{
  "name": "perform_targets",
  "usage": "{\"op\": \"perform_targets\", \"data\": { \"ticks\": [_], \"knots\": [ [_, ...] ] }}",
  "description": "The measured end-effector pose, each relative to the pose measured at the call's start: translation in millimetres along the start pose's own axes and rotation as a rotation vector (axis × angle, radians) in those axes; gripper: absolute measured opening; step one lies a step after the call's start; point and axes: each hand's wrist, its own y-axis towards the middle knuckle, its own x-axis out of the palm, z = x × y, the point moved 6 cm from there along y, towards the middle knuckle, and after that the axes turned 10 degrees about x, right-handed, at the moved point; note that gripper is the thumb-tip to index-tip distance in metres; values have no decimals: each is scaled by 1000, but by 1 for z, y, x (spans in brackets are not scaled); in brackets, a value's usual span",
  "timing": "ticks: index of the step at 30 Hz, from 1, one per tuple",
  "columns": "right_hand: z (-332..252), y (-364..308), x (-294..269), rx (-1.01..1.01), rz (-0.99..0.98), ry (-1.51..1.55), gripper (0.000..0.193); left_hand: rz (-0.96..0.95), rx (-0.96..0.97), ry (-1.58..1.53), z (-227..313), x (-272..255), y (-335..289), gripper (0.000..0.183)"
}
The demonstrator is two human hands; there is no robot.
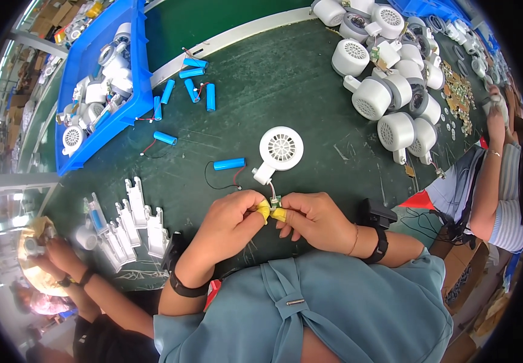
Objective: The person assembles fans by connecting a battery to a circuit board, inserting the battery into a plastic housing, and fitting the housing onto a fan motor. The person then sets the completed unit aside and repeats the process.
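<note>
Close in front of me, my left hand (237, 218) and my right hand (313, 219) meet with fingertips pinched at a small green circuit board (275, 201). Yellow coverings wrap some of the fingertips. Thin wires run from the board up to a white fan head (281, 148) with a round slotted grille, lying on the table just beyond my hands. To the left of it rests a blue cylindrical battery (229, 164) with red and black leads. Both hands are closed around the board's edges; the exact grip of each finger is partly hidden.
A pile of white fan heads (373, 97) covers the right far side. More blue batteries (211, 97) lie far left, beside a blue bin (143, 91) of fan parts. White handle shells (135, 202) stand at near left. Co-workers' arms (494, 151) show at both sides.
</note>
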Motion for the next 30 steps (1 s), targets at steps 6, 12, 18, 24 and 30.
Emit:
{"op": "perform_targets", "data": {
  "ticks": [6,12,18,24,30],
  "knots": [
    [0,-2,2,-136,143,-202,12,252,122,164,5,11,-14,15],
    [-2,-4,3,-321,251,-363,11,378,187,207,14,22,-20,18],
    [-4,-4,3,-371,325,-417,9,367,239,229,14,25,-18,22],
    [0,-5,-1,-368,351,-308,4,270,68,-4,9,13,-8,22],
    [-7,-10,-1,-429,411,-403,10,205,-104,-53,-1,13,-1,18]
  ]
}}
